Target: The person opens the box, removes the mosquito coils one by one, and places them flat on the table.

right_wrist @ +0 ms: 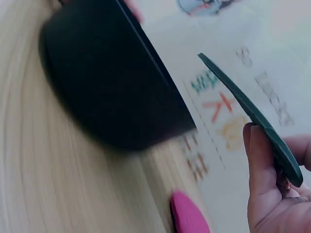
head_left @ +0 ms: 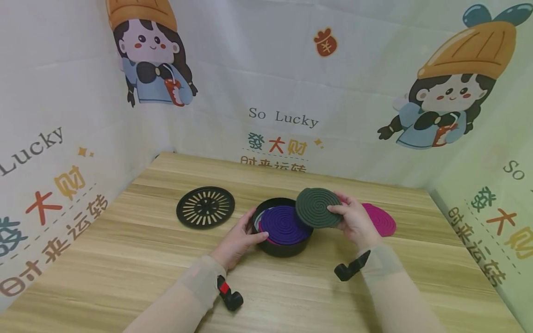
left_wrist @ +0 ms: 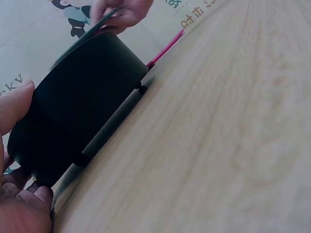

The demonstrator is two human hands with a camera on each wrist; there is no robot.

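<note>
My right hand (head_left: 356, 222) pinches a dark green spiral mosquito coil (head_left: 314, 206) between thumb and fingers. It is tilted above the right rim of a round black tin (head_left: 283, 250); the right wrist view shows the coil (right_wrist: 248, 104) edge-on, apart from the tin (right_wrist: 112, 73). My left hand (head_left: 236, 241) grips the tin's left side, the thumb at the rim and the fingers lower down, as the left wrist view shows. Inside the tin, a purple coil (head_left: 285, 225) lies on top, with a pink edge and something pale beneath it.
A black round lid (head_left: 206, 206) with radial slots lies flat on the wooden table (head_left: 287, 291), left of the tin. Partly behind my right hand, a magenta coil (head_left: 383, 221) lies on the table at the right. A printed cloth (head_left: 233, 69) hangs around the table.
</note>
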